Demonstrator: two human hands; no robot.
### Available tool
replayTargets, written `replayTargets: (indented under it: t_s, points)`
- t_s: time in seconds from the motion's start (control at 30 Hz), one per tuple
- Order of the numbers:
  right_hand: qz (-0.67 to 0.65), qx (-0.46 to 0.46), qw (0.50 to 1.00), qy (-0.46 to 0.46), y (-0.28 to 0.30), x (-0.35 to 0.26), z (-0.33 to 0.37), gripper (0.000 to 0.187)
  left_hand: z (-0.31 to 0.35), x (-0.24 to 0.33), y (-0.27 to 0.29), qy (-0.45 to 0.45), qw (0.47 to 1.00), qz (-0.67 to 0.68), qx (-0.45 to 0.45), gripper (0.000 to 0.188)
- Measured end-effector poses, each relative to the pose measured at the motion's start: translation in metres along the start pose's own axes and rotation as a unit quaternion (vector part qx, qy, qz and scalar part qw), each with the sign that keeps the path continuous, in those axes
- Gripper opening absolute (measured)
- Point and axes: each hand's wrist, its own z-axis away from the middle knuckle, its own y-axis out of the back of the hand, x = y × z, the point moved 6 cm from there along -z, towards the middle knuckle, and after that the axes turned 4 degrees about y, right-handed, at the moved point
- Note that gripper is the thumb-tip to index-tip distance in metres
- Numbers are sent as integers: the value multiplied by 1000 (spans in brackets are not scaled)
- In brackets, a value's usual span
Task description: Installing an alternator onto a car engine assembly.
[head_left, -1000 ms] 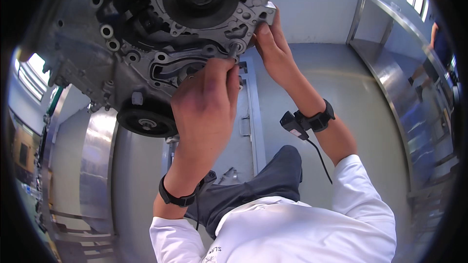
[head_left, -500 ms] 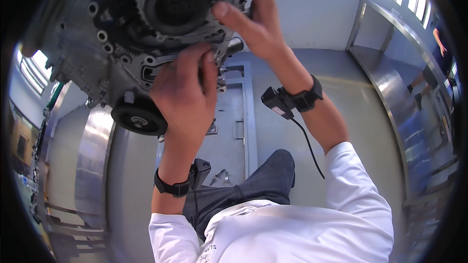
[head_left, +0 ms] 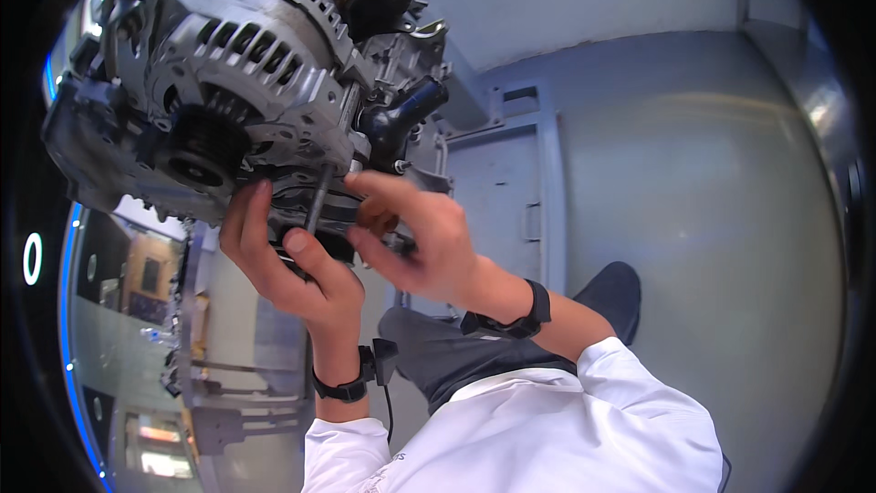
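Note:
A metal alternator (head_left: 265, 46) with a slotted housing and a black ribbed pulley (head_left: 203, 151) sits on the engine, upper left. Below its right side slants a slim metal rod (head_left: 319, 201) like a long bolt. My left hand (head_left: 306, 278) is cupped under the alternator, fingers apart; its thumb tip is at the rod's lower end, though I cannot tell if it presses on it. To the right of the rod is my right hand (head_left: 424, 237), slightly blurred. Its index finger and thumb are apart, with nothing visible between them, and the other fingers curl inward.
Right of the alternator a black pipe elbow (head_left: 406, 114) juts out. A grey metal frame (head_left: 552, 192) stands on the floor below the engine. Metal shelving (head_left: 246, 420) is at the lower left. Black wrist straps (head_left: 342, 390) with small devices are on both my wrists.
My view has shifted, so the alternator's side housing now shows. The right hand has come down from beside the upper pulley to the rod. The left hand has turned, its fingers spreading.

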Motion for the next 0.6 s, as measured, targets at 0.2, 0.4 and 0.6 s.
replayTargets:
  t_s: [0.2, 0.4, 0.6]
  points:
    - [1, -46, 986, 158, -33, -6, 7, 43, 1, -5, 7, 103, 990, -48, -86, 75]
    - [3, -4, 986, 166, -25, -5, 0, 38, -20, 0, 27, 7, 994, -52, -93, 78]
    - [-28, -1, 982, 188, -32, -11, 3, 34, -94, 80, 2, -428, 823, -259, -269, 64]
